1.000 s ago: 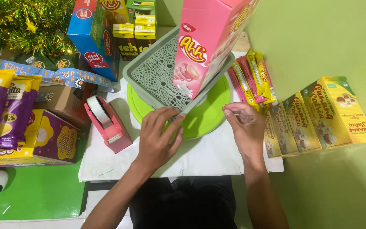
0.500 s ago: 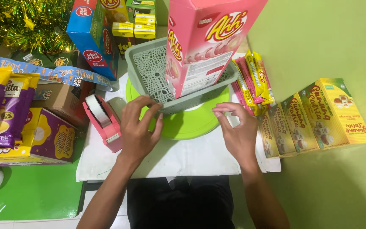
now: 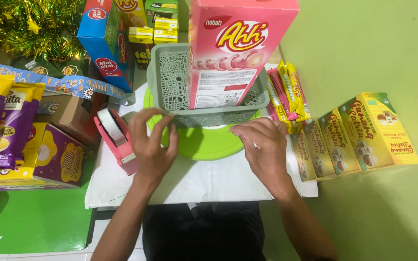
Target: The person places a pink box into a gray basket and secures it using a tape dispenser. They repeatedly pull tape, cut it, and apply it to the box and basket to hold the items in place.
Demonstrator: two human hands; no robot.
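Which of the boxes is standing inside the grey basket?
The tall pink box. It stands upright in the grey basket; the blue box and yellow boxes are outside it.

Packages ring the basket.
Tall pink box (image 3: 233, 53) stands in it; blue box (image 3: 106, 43) behind-left, purple bags (image 3: 3, 121) far left, yellow boxes (image 3: 359, 135) right, yellow-pink sachets (image 3: 286, 94) beside.

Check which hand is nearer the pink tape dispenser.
Left. The left hand sits just right of the pink tape dispenser, close beside it. The right hand is farther right, across the green round plate.
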